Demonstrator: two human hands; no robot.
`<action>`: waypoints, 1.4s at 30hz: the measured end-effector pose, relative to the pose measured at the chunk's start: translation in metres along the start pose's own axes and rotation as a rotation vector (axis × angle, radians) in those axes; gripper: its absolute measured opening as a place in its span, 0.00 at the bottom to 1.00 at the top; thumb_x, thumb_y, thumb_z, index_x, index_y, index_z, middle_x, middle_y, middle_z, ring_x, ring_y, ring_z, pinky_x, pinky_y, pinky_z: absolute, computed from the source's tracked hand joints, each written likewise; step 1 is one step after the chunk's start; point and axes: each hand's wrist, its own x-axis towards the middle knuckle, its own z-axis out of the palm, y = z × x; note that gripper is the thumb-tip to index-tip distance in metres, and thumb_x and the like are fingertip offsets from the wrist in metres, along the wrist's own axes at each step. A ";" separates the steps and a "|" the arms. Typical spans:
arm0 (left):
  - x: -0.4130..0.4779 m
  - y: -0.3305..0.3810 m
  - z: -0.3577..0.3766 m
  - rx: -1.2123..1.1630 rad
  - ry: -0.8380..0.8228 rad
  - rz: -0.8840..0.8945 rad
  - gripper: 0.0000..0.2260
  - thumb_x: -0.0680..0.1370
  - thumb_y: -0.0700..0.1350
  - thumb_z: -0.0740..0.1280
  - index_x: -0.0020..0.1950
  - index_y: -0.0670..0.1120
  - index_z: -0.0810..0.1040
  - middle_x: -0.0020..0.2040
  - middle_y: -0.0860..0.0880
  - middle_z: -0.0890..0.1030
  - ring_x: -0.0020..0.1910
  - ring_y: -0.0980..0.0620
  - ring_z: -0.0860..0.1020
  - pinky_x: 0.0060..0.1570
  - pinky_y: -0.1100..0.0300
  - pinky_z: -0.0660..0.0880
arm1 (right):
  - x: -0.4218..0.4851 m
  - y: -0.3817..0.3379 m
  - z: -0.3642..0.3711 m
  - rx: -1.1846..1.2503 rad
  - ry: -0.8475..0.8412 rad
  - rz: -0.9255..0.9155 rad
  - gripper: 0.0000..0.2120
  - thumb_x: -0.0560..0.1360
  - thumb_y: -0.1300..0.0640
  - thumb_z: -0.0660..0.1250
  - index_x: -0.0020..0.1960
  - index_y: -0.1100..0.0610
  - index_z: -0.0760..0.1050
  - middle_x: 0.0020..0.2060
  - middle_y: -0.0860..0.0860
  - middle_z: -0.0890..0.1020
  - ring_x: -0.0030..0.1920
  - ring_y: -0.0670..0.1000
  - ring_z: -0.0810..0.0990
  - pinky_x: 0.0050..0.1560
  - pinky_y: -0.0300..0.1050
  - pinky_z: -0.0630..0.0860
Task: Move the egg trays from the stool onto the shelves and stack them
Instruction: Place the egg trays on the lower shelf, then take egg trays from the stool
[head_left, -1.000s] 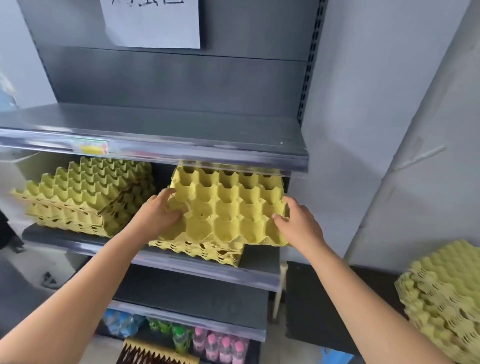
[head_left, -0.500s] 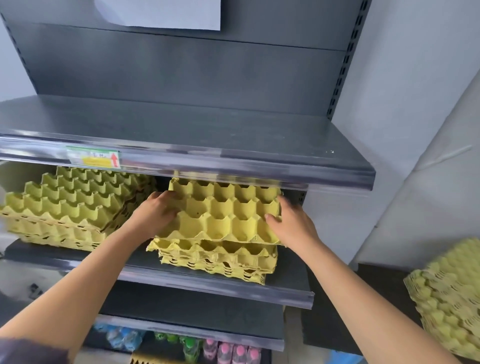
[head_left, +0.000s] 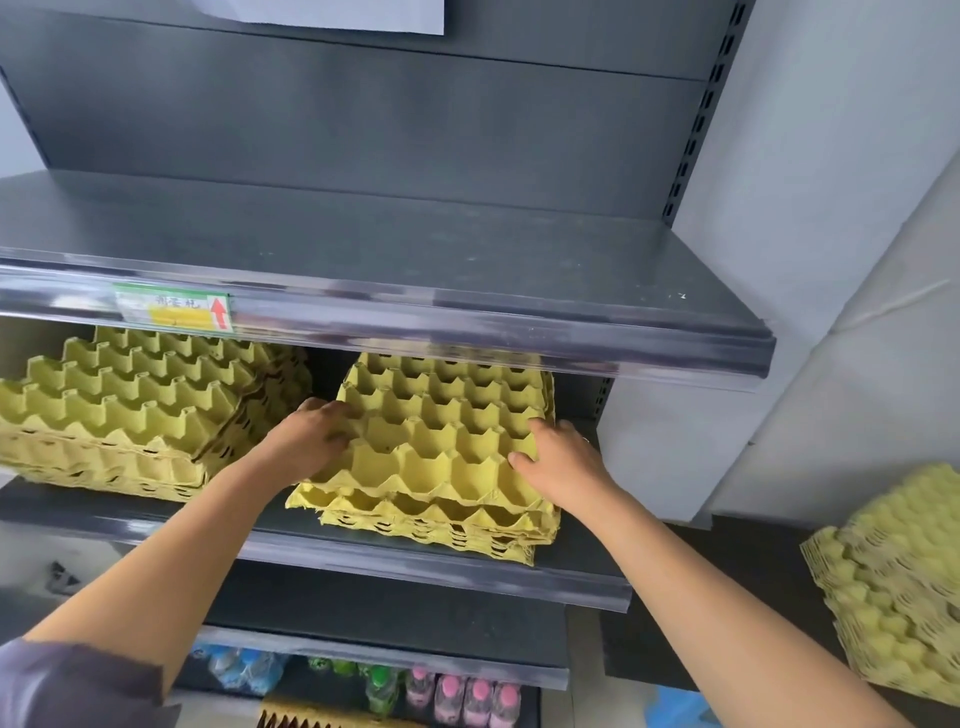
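A yellow egg tray (head_left: 441, 436) lies on top of a small stack of yellow trays (head_left: 441, 535) on the middle shelf (head_left: 441, 571). My left hand (head_left: 306, 441) grips the top tray's left edge. At the right edge my right hand (head_left: 561, 467) holds the same tray. A second, taller stack of trays (head_left: 135, 415) sits to the left on that shelf, its upper trays askew. More yellow trays (head_left: 893, 587) are piled at the right edge of view on a dark surface (head_left: 727, 597); a blue object shows beneath it.
The upper shelf (head_left: 363, 244) overhangs the trays, with a price label (head_left: 174, 312) on its rail. A lower shelf (head_left: 374, 623) sits below, then bottles (head_left: 457, 696) near the floor. A grey wall (head_left: 831, 208) closes off the right.
Both hands have pushed the top tray further back onto the right stack and lowered it. The camera has moved closer and tilted up.
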 end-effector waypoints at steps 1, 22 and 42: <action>0.001 0.000 0.001 0.002 0.005 0.000 0.20 0.79 0.42 0.62 0.71 0.47 0.67 0.67 0.40 0.67 0.60 0.41 0.73 0.59 0.54 0.70 | 0.000 -0.001 0.001 0.005 0.002 -0.006 0.25 0.80 0.46 0.58 0.73 0.55 0.62 0.66 0.58 0.69 0.62 0.58 0.75 0.57 0.49 0.73; -0.005 0.012 0.017 0.183 0.139 0.023 0.18 0.80 0.50 0.59 0.70 0.53 0.68 0.71 0.47 0.66 0.68 0.43 0.66 0.62 0.48 0.67 | -0.001 0.012 0.016 -0.142 0.027 -0.108 0.24 0.80 0.43 0.56 0.73 0.48 0.61 0.73 0.52 0.63 0.68 0.59 0.68 0.63 0.57 0.72; -0.019 0.180 0.055 0.392 0.163 0.478 0.12 0.81 0.49 0.55 0.62 0.52 0.73 0.62 0.52 0.76 0.62 0.49 0.73 0.62 0.54 0.67 | -0.065 0.128 -0.035 -0.306 0.236 -0.133 0.17 0.81 0.51 0.55 0.67 0.53 0.71 0.63 0.52 0.75 0.61 0.56 0.74 0.60 0.51 0.71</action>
